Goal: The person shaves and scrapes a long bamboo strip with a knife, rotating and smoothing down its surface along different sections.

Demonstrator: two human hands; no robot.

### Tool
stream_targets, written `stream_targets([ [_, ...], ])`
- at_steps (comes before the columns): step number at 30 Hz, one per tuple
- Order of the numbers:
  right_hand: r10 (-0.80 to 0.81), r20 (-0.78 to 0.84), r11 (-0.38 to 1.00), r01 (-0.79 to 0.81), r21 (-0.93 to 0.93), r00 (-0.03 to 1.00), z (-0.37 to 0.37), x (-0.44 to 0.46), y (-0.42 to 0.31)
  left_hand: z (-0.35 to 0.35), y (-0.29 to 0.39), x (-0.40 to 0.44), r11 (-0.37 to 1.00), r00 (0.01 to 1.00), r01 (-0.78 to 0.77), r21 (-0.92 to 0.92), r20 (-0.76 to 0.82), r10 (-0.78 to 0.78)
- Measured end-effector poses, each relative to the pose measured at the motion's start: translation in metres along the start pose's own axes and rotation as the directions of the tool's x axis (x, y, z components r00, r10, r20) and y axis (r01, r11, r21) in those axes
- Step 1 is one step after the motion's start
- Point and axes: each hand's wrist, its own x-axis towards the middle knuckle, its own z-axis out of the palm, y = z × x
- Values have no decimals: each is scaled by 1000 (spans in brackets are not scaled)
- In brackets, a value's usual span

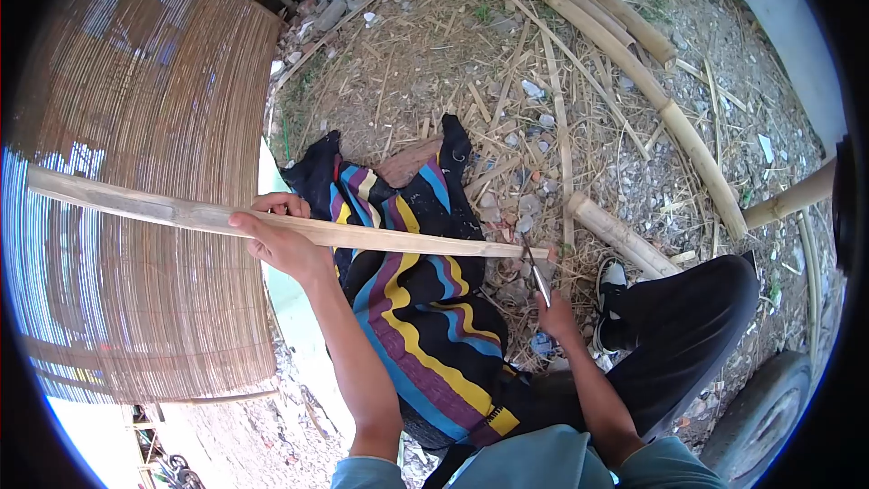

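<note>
Spreading forward from the person's waist, a dark striped cloth (425, 308) lies beneath the work, with a bent leg in dark trousers (679, 317) to its right. Just above the cloth, the right hand (557, 317) is closed around the handle of a slim metal knife (541, 282), which points away from the body. The left hand (294, 252) is wrapped around a long split bamboo strip (389, 237), thumb on the near side and fingers curled over the far side.

The strip runs crosswise over the cloth, its narrow end at the knife and its wider end out to the left, in front of a slatted blind (181, 109). The blade appears to meet the strip close to that narrow end, so the step in hand looks like trimming or shaving there. A further stroke would call for a firm left grip, a steady blade angle and the leg kept out of the knife's path.

Beyond the right hand, a short bamboo piece (620, 235) lies near the shoe (610, 277). Farther off, long bamboo poles (634, 81) stretch over ground littered with thin splinters and stones.
</note>
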Motion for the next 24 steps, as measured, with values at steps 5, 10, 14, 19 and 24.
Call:
stream_targets([
  [5,218,156,932,-253,260,964,2,1,1,2,-1,3,999,999,34,2,7,-34],
  [10,55,261,929,-146,341,964,-29,-17,-75,0,-1,3,998,998,58,4,-15,-58],
  [14,-128,157,924,61,376,979,-15,-19,-80,7,1,-1,999,997,31,19,-65,-30],
  [19,287,270,807,-384,449,919,31,8,17,0,-2,3,994,995,36,99,-95,-26],
  [24,490,444,641,-655,400,750,2,24,58,2,1,2,999,999,47,2,-12,-47],
])
